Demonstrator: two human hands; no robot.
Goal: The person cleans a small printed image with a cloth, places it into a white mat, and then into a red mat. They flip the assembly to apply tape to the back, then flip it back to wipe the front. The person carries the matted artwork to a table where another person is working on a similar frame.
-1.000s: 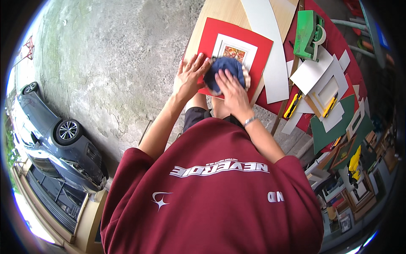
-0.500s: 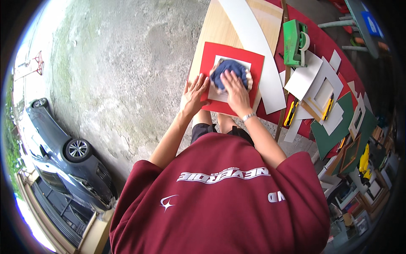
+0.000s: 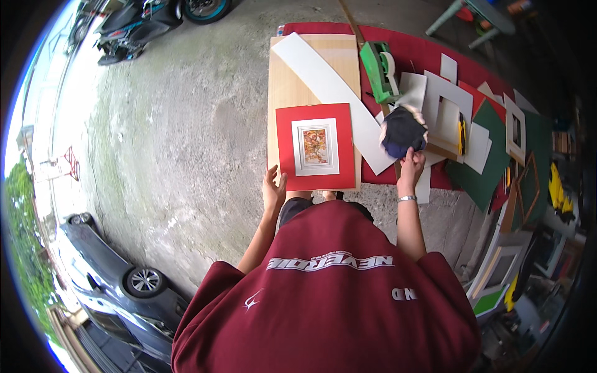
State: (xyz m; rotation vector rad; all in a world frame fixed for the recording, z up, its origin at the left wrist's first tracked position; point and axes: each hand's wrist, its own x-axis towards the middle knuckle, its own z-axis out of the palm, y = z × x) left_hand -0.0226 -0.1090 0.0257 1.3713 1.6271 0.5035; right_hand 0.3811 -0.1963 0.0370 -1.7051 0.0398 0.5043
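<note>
A red mat board (image 3: 314, 113) lies on a pale wooden board (image 3: 286, 81), with a white inner mat (image 3: 331, 146) around a small orange and brown picture (image 3: 314, 147). My left hand (image 3: 272, 188) is at its lower left corner, thumb and fingers apart, at the edge of the board. To the right, my right hand (image 3: 410, 170) pinches the near edge of a dark blue cloth pad (image 3: 404, 132) with a pale frilled rim. The pad is held over the right side of the table, hiding part of the things beneath it.
A long white strip (image 3: 329, 93) slants across the wooden board. Beyond the pad stand a green tape dispenser (image 3: 379, 71), cut mat pieces (image 3: 449, 102) and a yellow utility knife (image 3: 462, 133) on the red cloth (image 3: 423, 50). A green board (image 3: 487, 158) overhangs the table's right end.
My right hand has carried the pad off the picture to the right, uncovering it. My left hand has slid back from the mat's surface to its lower left corner. The view has shifted.
</note>
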